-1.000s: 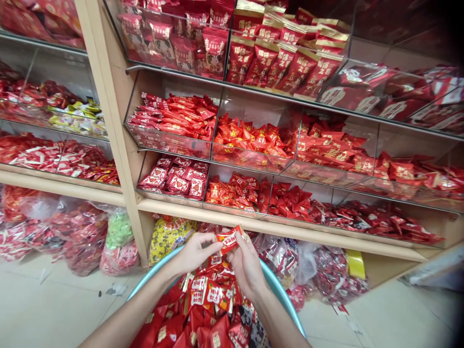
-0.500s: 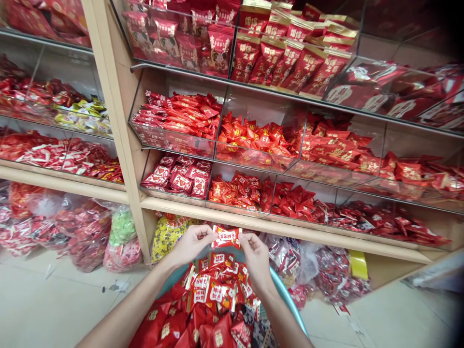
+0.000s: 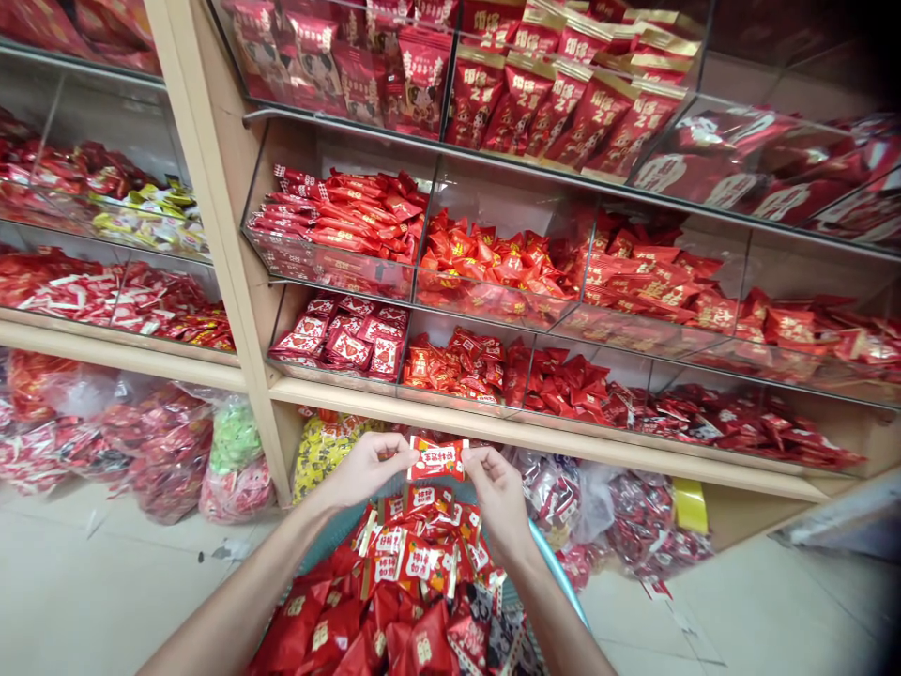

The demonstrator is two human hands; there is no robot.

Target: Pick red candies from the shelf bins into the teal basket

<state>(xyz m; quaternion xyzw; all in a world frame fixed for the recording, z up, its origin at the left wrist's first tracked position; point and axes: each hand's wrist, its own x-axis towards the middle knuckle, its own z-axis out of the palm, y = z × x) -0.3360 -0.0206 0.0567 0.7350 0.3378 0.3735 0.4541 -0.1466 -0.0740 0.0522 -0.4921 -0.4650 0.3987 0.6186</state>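
Observation:
A small red and white candy packet (image 3: 437, 458) is stretched flat between my two hands, just below the lowest shelf edge. My left hand (image 3: 366, 468) pinches its left end and my right hand (image 3: 498, 488) pinches its right end. Beneath my forearms sits a light blue basin (image 3: 559, 587) heaped with red wrapped candies (image 3: 408, 582). Straight ahead, clear plastic bins (image 3: 338, 352) on the shelf hold sorted red candy packets.
A wooden shelf unit (image 3: 232, 282) carries several rows of clear bins with red sweets. Plastic bags of candy, red (image 3: 147, 451), green (image 3: 232, 437) and yellow (image 3: 328, 446), lie on the floor under the shelves. Pale tiled floor (image 3: 77, 582) shows at left and right.
My hands have turned the packet from tilted to level and pulled it flat between them, a little higher above the basin.

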